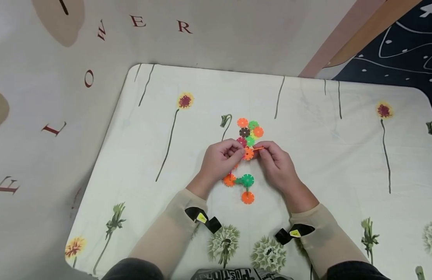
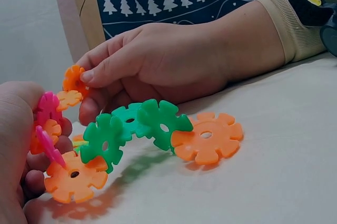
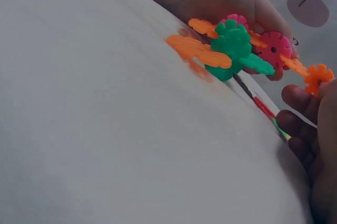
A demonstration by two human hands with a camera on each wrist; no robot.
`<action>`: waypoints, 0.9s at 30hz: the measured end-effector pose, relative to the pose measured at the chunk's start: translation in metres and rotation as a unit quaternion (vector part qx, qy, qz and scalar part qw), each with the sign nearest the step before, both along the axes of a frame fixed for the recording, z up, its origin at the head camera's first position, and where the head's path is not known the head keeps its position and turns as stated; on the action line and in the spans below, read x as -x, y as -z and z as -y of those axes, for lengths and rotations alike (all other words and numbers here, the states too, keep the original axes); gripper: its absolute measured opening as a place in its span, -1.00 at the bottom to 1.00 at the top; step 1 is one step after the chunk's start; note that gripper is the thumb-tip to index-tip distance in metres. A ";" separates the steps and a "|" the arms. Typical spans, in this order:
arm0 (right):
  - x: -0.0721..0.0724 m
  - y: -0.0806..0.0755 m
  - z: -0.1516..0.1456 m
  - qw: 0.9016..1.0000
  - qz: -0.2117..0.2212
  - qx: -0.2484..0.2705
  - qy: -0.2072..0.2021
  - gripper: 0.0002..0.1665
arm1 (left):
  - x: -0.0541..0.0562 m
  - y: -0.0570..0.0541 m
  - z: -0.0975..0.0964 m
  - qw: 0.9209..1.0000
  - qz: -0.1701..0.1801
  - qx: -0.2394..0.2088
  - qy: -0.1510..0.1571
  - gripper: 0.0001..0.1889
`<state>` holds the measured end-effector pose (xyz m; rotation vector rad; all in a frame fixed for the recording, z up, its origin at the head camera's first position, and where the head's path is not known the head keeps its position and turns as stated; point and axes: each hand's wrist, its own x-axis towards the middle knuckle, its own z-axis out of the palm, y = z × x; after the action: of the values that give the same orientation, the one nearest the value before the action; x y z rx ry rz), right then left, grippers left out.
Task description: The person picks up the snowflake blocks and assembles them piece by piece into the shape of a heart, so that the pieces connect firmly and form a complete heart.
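Fingers (image 1: 233, 146) of the left hand (image 1: 217, 159) are curled in, thumb against them, and they have a pink disc (image 2: 48, 107) gripped, part of a chain (image 2: 163, 110) of notched, flower-shaped plastic pieces. Across from it, the right hand (image 1: 278, 167): thumb and forefinger together, no gap beyond the piece itself, pinching an orange disc (image 2: 75, 78) at the chain's upper end, the other fingers loosely bent below. Right between the two hands sits a second orange disc (image 1: 248, 153), linking that end piece back to the pink one.

Follow the chain down! Another orange disc (image 2: 45, 137) by the left fingers, a second pink disc (image 2: 50, 147) tipped on edge, then a lower orange disc (image 2: 79, 182) leaning low over the floral-clothed desk (image 1: 313, 124). From there three green discs (image 2: 95, 137) arch across to a tail orange disc (image 2: 221, 139), tilted; whether it touches the cloth, I cannot tell.

Just beyond the hands, a cluster lies on the desk: a brown disc (image 1: 244, 132) near the middle, a crimson disc (image 1: 241, 141) beside it, with orange, green and yellow ones crowding close. Both wrists wear black straps (image 1: 193, 213) with yellow labels. Behind it all, red letters (image 1: 137, 21) on a pale backdrop.
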<state>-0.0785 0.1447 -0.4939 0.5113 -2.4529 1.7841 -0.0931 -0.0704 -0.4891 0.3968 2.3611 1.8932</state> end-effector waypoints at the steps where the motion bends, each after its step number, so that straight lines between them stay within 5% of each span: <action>1: 0.000 0.000 0.000 1.000 0.001 0.000 -0.001 -0.78 | 0.000 0.000 0.000 1.000 0.001 0.000 0.000 -0.94; 7: 0.000 0.000 0.000 1.000 0.017 0.004 -0.009 -0.78 | 0.000 0.001 0.000 1.000 -0.004 0.008 0.000 -0.93; 19: 0.000 -0.007 0.003 0.993 0.082 -0.074 0.032 -0.80 | 0.000 0.001 0.000 1.000 0.016 -0.005 -0.005 -0.93; 27: -0.001 -0.006 0.003 0.995 0.091 -0.041 0.026 -0.79 | 0.001 0.003 0.000 1.000 0.016 -0.018 0.001 -0.92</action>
<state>-0.0780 0.1416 -0.4876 0.2992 -2.6406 1.7909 -0.0938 -0.0707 -0.4917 0.3679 2.3088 1.9289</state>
